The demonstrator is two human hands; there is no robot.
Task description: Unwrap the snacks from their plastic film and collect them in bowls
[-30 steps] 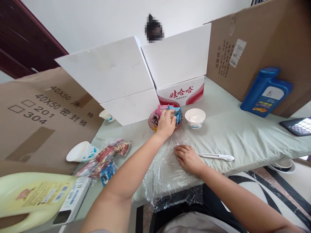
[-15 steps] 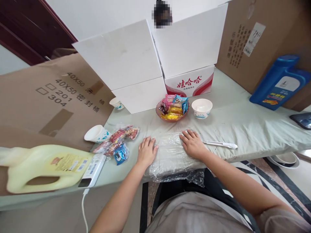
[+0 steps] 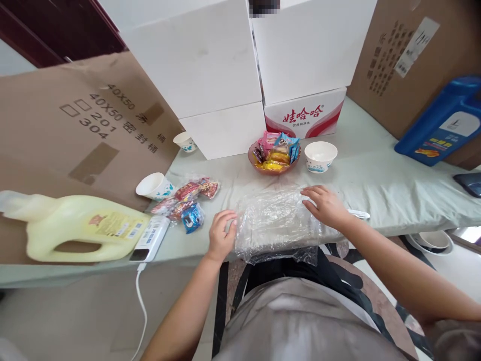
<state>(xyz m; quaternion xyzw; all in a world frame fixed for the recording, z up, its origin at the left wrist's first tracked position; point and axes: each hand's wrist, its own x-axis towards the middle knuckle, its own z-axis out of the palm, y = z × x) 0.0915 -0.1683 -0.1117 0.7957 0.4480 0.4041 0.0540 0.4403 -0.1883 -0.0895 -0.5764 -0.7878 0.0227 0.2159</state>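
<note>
Left hand [image 3: 221, 233] back beside plastic film [image 3: 276, 220]

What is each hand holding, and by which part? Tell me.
Both hands are on the clear plastic sheet: left hand with fingers curled at its left edge, right hand on its right edge. A closed grip cannot be confirmed.
</note>
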